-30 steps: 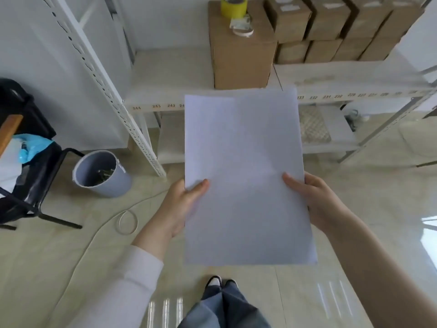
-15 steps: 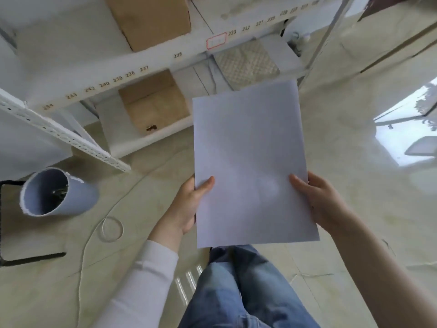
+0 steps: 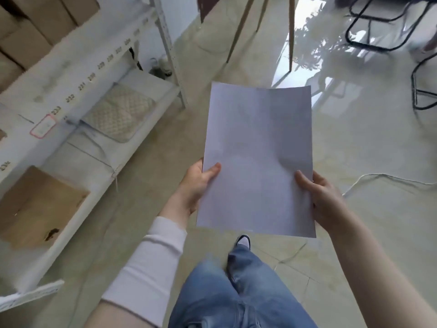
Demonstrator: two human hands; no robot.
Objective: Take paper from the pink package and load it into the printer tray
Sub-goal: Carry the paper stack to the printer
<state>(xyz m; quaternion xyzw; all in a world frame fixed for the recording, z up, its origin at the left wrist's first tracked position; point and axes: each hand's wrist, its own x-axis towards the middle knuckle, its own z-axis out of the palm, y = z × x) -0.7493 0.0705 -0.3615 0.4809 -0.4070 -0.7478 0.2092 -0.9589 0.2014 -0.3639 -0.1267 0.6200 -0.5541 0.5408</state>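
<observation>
Glossy tile floor [image 3: 378, 233] lies open ahead and to the right, bounded on the left by white shelving [image 3: 71, 74] and crossed by a loose cable [image 3: 387, 177]. Over it, the left hand [image 3: 196, 185] and right hand [image 3: 324, 200] each pinch a side edge of the paper [image 3: 257, 159], thumbs on top.

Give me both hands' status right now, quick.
Left hand: closed on the left edge of the paper, thumb on top.
Right hand: closed on the paper's right edge, thumb on top.
</observation>
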